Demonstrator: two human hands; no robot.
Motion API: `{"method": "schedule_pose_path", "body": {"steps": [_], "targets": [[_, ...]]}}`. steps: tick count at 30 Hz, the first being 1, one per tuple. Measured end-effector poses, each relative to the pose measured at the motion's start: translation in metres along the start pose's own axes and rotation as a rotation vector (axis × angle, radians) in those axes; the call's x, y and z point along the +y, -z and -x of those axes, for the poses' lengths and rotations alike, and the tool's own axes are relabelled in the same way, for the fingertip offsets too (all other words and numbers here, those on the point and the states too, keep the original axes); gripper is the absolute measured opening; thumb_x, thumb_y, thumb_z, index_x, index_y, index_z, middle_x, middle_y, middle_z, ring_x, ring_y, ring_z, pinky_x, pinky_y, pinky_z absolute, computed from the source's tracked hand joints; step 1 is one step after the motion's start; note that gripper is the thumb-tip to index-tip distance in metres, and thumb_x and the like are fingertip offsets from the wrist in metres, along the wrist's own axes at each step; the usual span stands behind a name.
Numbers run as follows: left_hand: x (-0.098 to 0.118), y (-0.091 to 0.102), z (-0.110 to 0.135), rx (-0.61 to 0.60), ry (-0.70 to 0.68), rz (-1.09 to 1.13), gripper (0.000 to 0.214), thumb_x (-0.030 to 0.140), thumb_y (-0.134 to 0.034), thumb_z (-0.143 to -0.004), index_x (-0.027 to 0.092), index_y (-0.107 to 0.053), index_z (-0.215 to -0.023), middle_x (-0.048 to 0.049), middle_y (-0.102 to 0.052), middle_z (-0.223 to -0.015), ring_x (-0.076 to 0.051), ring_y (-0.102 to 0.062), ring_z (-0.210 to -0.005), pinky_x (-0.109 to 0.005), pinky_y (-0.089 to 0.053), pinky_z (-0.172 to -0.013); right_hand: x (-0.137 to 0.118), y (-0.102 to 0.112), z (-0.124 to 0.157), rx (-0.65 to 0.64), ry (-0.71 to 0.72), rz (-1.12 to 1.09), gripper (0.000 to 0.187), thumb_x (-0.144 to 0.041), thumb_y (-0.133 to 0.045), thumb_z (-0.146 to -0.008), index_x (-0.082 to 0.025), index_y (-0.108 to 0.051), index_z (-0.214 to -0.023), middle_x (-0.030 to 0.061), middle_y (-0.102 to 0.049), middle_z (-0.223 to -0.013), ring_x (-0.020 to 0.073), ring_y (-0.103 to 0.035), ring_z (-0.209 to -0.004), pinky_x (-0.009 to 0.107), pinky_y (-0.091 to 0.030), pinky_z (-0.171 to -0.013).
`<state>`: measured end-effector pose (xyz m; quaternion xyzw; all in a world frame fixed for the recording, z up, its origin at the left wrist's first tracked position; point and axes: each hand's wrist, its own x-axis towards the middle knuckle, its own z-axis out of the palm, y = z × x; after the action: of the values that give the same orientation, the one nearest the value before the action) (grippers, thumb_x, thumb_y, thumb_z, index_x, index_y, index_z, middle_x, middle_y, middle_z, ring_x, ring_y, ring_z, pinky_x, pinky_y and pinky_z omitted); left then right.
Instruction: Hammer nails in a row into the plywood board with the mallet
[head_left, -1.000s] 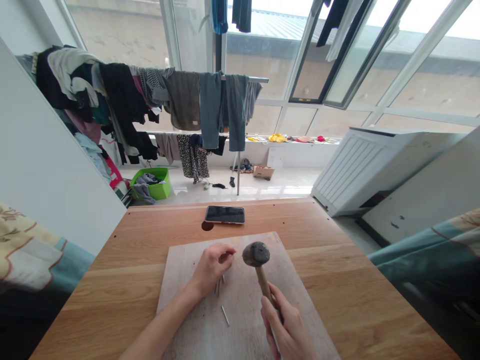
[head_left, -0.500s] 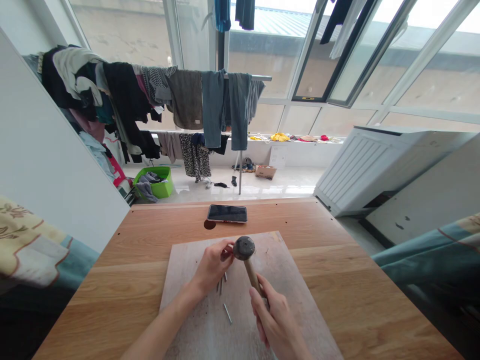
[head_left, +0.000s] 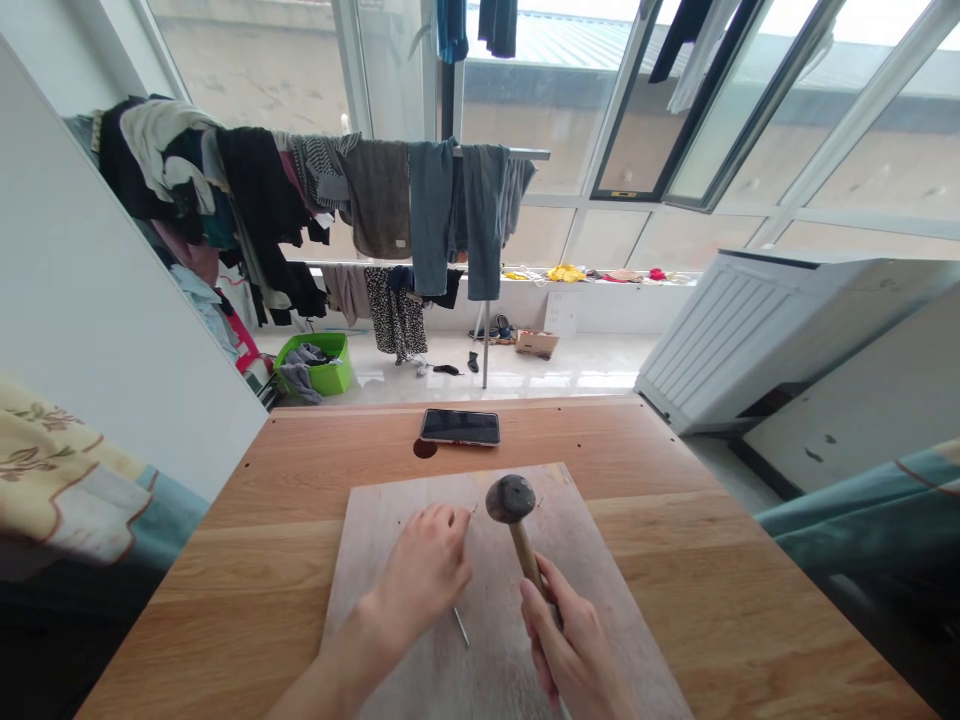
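My right hand is wrapped round the wooden handle of a mallet, whose dark, round head is raised above the board. Just left of it, my left hand is closed, knuckles up, over a pale wooden board. Its fingertips point down and are hidden, so what they hold cannot be made out. A loose silvery nail lies on the board below that hand. A small thin nail-like piece shows right of the mallet head.
The board lies on a wooden table. A phone rests beyond it, beside a round dark hole. Farther off are a laundry rack with hanging clothes, a green basket and a white cabinet-like unit.
My left hand has moved nearer and turned knuckles up, now covering the nails that showed beneath it. The mallet and my right hand have shifted slightly right.
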<state>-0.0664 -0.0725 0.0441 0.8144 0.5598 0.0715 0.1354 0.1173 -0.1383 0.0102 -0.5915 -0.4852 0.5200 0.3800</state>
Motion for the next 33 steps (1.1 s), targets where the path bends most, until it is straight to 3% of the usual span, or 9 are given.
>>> {"method": "schedule_pose_path", "body": {"steps": [5, 10, 13, 18, 23, 26, 29, 33], "targets": [[0.014, -0.003, -0.010, -0.078, -0.033, -0.112, 0.034, -0.001, -0.045, -0.080, 0.017, -0.064, -0.101, -0.0106, -0.070, -0.098, -0.027, -0.066, -0.095, -0.039, -0.048, -0.086, 0.000, 0.004, 0.001, -0.004, 0.006, 0.016, 0.062, -0.063, -0.046, -0.093, -0.012, -0.057, -0.129, -0.0088, -0.046, -0.054, 0.0066, -0.039, -0.029, 0.016, -0.029, -0.028], [-0.007, -0.002, -0.012, -0.010, 0.021, 0.185, 0.030, 0.002, -0.051, -0.078, 0.019, -0.068, -0.095, -0.0046, -0.071, -0.089, -0.020, -0.066, -0.081, -0.029, -0.046, -0.075, 0.004, 0.010, 0.004, 0.013, 0.016, 0.040, 0.062, -0.063, -0.044, -0.094, -0.012, -0.058, -0.128, -0.0098, -0.045, -0.050, 0.0069, -0.038, -0.028, 0.016, -0.030, -0.027], [-0.019, 0.001, -0.010, 0.004, 0.009, 0.244, 0.030, 0.000, -0.051, -0.076, 0.020, -0.069, -0.088, -0.0031, -0.069, -0.086, -0.018, -0.064, -0.075, -0.027, -0.044, -0.070, 0.003, 0.011, 0.004, 0.022, 0.014, 0.017, 0.061, -0.063, -0.045, -0.095, -0.013, -0.058, -0.127, -0.0111, -0.042, -0.050, 0.0071, -0.038, -0.027, 0.016, -0.030, -0.027], [-0.018, 0.006, -0.007, -0.019, -0.010, 0.115, 0.021, 0.003, -0.056, -0.078, 0.020, -0.066, -0.085, -0.0047, -0.065, -0.093, -0.018, -0.063, -0.075, -0.026, -0.043, -0.066, 0.005, 0.010, 0.002, 0.031, 0.008, -0.013, 0.059, -0.061, -0.048, -0.094, -0.015, -0.057, -0.129, -0.0090, -0.048, -0.056, 0.0059, -0.040, -0.028, 0.015, -0.029, -0.026], [-0.001, 0.000, -0.011, -0.042, -0.137, -0.127, 0.026, 0.000, -0.054, -0.075, 0.015, -0.066, -0.091, -0.0131, -0.067, -0.101, -0.029, -0.064, -0.097, -0.038, -0.050, -0.081, 0.008, 0.010, 0.001, 0.018, 0.011, -0.008, 0.060, -0.061, -0.047, -0.095, -0.013, -0.057, -0.130, -0.0091, -0.047, -0.053, 0.0067, -0.039, -0.027, 0.015, -0.029, -0.025], [0.007, -0.005, -0.013, -0.060, -0.185, -0.197, 0.029, -0.003, -0.050, -0.074, 0.013, -0.068, -0.089, -0.0152, -0.069, -0.098, -0.031, -0.065, -0.096, -0.040, -0.050, -0.082, 0.006, 0.010, 0.002, 0.022, 0.015, 0.000, 0.061, -0.062, -0.048, -0.094, -0.014, -0.057, -0.129, -0.0085, -0.048, -0.054, 0.0064, -0.040, -0.028, 0.015, -0.029, -0.026], [0.003, -0.002, -0.016, -0.036, -0.111, -0.051, 0.027, -0.003, -0.050, -0.073, 0.016, -0.067, -0.083, -0.0107, -0.070, -0.090, -0.025, -0.066, -0.086, -0.033, -0.049, -0.076, 0.003, 0.010, 0.003, 0.033, -0.006, -0.019, 0.062, -0.064, -0.049, -0.093, -0.014, -0.058, -0.128, -0.0085, -0.048, -0.054, 0.0063, -0.040, -0.028, 0.015, -0.028, -0.026], [-0.022, 0.003, -0.020, 0.111, 0.023, 0.393, 0.015, 0.008, -0.056, -0.077, 0.020, -0.065, -0.080, -0.0002, -0.069, -0.073, -0.016, -0.063, -0.069, -0.026, -0.048, -0.067, 0.005, 0.011, 0.004, 0.040, -0.003, -0.051, 0.062, -0.064, -0.049, -0.093, -0.014, -0.056, -0.128, -0.0096, -0.046, -0.054, 0.0056, -0.037, -0.027, 0.015, -0.028, -0.026]]}}
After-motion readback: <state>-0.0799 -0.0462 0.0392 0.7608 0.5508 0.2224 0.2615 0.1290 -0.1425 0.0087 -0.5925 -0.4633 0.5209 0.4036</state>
